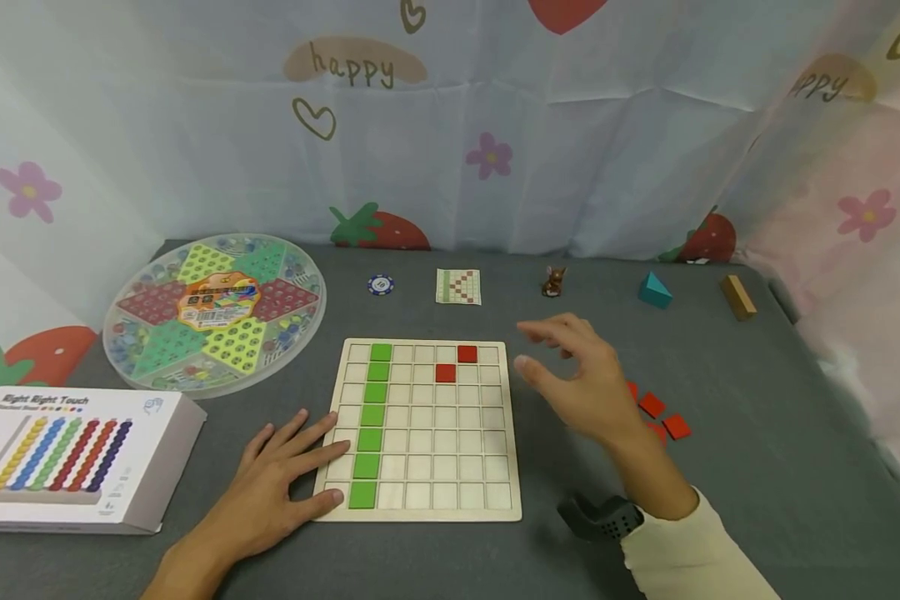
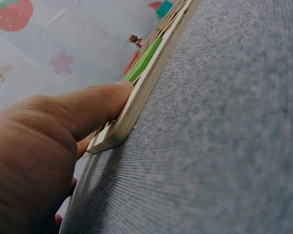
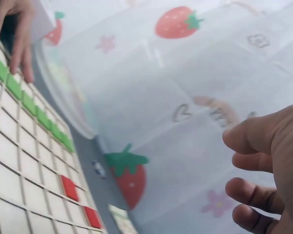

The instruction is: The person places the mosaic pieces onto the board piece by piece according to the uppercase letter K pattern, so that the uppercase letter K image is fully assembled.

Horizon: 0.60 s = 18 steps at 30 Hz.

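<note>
Here, right hand (image 1: 585,379) (nearer, thumb and fingertips apart) has loose red tiles (image 1: 652,405) rightward; left hand (image 1: 273,483), fingers spread, touches board (image 1: 446,417).

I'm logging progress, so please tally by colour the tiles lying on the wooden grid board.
Green tiles: 7
Red tiles: 2
Total on the board: 9
</note>
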### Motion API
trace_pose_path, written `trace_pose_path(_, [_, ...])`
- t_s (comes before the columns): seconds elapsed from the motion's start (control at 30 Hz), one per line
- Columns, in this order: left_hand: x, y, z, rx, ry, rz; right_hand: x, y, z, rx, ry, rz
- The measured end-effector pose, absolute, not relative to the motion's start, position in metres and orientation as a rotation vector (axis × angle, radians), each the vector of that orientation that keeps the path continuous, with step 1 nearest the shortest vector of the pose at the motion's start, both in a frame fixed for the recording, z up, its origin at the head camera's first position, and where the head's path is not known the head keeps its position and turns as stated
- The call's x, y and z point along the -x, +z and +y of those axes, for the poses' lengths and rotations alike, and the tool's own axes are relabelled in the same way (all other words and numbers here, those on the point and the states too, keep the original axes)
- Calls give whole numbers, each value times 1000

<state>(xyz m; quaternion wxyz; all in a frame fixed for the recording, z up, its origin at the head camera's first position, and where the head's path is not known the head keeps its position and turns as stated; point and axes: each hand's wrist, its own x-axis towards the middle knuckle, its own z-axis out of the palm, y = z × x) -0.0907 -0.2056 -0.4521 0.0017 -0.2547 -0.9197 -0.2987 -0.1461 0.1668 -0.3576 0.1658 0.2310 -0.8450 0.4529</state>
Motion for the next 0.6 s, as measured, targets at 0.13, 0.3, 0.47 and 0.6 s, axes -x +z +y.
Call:
trace_pose_path(0.13, [90, -452, -206, 794, -935, -2896, 137, -348, 184, -657, 1268, -2363])
trace_pose_path(0.3, [90, -452, -205, 785, -933, -2908, 129, -339, 208, -684, 1238, -2303])
trace_pose_path(0.47, [90, -451, -205, 777, -936, -2904, 124, -336, 229, -708, 1291, -2246])
trace_pose_path(0.6, [90, -451, -205, 776, -931, -2905, 119, -339, 243, -703, 1312, -2259])
